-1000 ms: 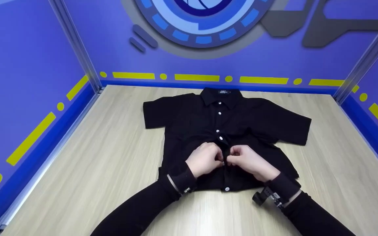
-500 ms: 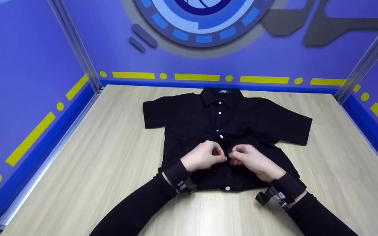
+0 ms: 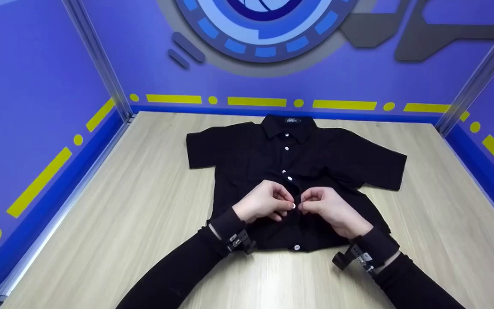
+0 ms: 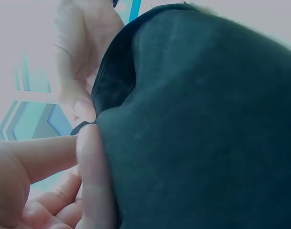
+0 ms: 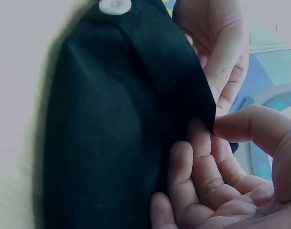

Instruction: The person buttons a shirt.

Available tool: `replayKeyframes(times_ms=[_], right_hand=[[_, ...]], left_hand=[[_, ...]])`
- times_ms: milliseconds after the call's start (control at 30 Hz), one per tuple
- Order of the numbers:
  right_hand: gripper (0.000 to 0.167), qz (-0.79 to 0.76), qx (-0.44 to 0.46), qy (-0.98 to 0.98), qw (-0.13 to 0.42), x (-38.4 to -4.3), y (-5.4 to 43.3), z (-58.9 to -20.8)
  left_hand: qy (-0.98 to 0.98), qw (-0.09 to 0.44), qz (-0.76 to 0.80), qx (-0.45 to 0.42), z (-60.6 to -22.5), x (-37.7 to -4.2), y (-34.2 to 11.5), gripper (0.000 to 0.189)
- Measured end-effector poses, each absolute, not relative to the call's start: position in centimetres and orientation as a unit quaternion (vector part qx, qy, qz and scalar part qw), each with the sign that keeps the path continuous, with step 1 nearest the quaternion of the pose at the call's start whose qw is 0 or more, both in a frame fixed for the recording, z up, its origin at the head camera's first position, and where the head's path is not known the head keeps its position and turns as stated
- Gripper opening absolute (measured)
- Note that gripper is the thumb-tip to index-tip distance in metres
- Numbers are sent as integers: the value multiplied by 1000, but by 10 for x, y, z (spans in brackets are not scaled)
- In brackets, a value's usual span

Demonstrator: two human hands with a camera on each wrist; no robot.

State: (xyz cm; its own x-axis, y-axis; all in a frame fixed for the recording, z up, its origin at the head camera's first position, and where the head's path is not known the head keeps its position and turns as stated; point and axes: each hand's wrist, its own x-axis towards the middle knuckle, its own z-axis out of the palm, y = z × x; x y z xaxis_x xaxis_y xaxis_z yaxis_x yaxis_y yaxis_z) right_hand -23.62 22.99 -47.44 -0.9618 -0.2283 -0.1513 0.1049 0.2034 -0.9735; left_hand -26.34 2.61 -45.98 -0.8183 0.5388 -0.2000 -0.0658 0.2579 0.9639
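Note:
A black short-sleeved shirt (image 3: 247, 154) lies front up, its collar toward the back wall. At the lower front placket, my left hand (image 3: 264, 202) pinches the cloth between thumb and index finger, a small white button (image 3: 293, 206) showing at the fingertips. Facing it, my right hand (image 3: 330, 210) pinches the placket edge, fingertips almost meeting the left ones. The right wrist view has the raised cloth (image 5: 102, 105) held at its edge by the right thumb and fingers (image 5: 181, 162). Dark fabric (image 4: 193, 119) fills much of the left wrist view, lifted and bulging.
Several white buttons run down the front, one (image 3: 287, 148) near the collar and another (image 3: 297, 247) at the hem. Under the shirt is a pale wooden table (image 3: 157, 206). Blue panels (image 3: 114, 56) enclose its back and sides.
Both hands stay at the placket. My left hand has shifted slightly up, and the white button now shows more plainly at its fingertips. The shirt's upper part has not moved.

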Motion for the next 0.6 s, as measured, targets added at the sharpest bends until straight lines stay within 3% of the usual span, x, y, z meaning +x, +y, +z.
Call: replayKeyframes(times_ms=[600], right_hand=[[22, -652, -30, 745, 136, -235, 229, -472]], left_hand=[[739, 260, 604, 147, -460, -263, 28, 10]])
